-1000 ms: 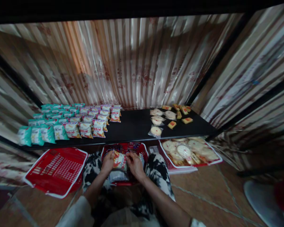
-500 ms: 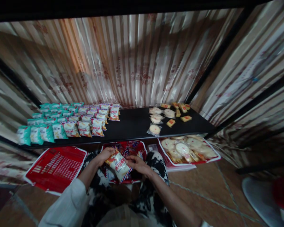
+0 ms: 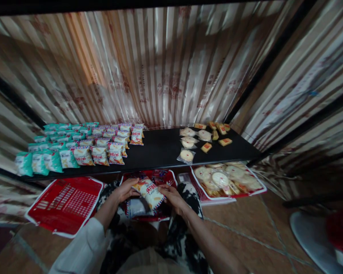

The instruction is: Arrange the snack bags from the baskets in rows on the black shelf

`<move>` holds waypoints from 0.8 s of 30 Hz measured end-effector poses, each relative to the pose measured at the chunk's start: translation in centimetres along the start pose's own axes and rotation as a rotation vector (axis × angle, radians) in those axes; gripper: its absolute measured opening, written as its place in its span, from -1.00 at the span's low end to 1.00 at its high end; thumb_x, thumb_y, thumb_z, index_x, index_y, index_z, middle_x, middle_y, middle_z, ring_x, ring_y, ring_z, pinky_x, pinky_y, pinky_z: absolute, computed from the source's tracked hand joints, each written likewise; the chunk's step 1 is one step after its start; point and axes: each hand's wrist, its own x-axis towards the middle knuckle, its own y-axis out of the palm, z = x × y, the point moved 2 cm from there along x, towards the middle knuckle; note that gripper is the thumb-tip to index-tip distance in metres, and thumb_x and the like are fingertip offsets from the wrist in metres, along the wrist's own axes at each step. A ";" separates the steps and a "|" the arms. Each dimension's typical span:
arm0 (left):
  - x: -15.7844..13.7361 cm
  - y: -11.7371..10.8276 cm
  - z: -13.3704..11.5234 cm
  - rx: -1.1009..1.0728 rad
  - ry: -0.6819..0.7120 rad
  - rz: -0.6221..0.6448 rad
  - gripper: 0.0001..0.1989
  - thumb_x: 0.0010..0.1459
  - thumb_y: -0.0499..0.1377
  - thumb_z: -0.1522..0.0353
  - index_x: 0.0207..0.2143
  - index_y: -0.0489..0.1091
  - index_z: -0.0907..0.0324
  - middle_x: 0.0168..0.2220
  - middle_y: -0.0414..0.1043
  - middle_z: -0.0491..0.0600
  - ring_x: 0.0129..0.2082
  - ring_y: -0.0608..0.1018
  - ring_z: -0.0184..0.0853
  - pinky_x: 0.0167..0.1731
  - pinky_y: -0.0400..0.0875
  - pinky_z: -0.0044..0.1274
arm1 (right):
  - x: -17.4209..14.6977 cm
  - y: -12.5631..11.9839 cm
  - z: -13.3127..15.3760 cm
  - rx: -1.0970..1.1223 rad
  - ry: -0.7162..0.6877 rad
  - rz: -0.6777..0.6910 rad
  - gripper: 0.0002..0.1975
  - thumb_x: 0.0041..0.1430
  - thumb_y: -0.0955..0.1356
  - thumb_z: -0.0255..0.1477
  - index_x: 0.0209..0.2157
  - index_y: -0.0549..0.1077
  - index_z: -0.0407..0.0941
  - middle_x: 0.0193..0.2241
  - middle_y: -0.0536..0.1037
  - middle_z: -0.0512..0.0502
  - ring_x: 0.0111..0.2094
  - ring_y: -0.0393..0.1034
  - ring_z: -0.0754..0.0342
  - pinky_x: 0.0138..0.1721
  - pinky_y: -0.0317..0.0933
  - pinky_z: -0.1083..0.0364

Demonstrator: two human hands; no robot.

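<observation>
Between both hands I hold a white and orange snack bag [image 3: 149, 193] with striped edges, tilted above a red basket [image 3: 171, 178]. My left hand [image 3: 128, 189] grips its left upper edge, and my right hand [image 3: 171, 196] pinches its right side. Inside the basket below, other packages show only in part; one clear-looking package [image 3: 137, 207] lies under the bag. On the black shelf [image 3: 157, 146] ahead, matching striped snack bags [image 3: 116, 153] stand in rows beside teal and white bags [image 3: 52, 160].
Round wrapped crackers [image 3: 186, 155] and small yellow packets [image 3: 224, 142] lie on the shelf's right part. A basket of round crackers [image 3: 220, 179] sits below at right, a red basket [image 3: 65, 205] at left. A grey rounded object [image 3: 308, 236] stands on the tiled floor at lower right.
The snack bag has turned and shifted slightly up and right in my hands. My right hand has moved a little right with it. The view has shifted slightly.
</observation>
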 end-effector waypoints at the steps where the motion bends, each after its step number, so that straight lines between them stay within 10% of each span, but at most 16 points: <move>1: 0.1 -0.1 0.2 -0.045 -0.009 0.004 -0.72 0.04 0.22 0.23 -0.31 0.39 0.28 -0.40 0.53 0.05 -0.39 0.56 -0.28 -0.30 0.47 -0.40 | 0.0 0.0 0.1 0.006 0.007 -0.018 -0.60 -0.18 0.46 -0.20 -0.31 0.44 -0.13 -0.48 0.52 0.04 -0.51 0.35 0.18 -0.56 0.05 0.25; 13: -0.7 0.7 2.6 -0.327 0.066 0.016 -0.71 0.19 0.04 0.26 -0.08 0.29 0.21 -0.23 0.49 0.07 -0.31 0.56 -0.32 -0.19 0.43 -0.41 | -1.0 1.9 -1.6 0.260 0.064 -0.270 -0.65 -0.23 0.46 -0.28 -0.37 0.35 -0.07 -0.49 0.51 0.05 -0.44 0.45 0.10 -0.42 0.35 0.12; 24: -1.2 2.8 4.5 -0.224 0.279 -0.117 -0.45 -0.06 0.27 0.24 0.01 0.28 0.15 0.13 0.27 0.12 0.09 0.38 -0.16 -0.03 0.35 -0.43 | -1.1 5.8 -2.9 0.429 0.136 -0.303 -0.70 -0.21 0.46 -0.31 -0.45 0.31 -0.08 -0.50 0.52 0.00 -0.39 0.50 0.04 -0.31 0.41 0.09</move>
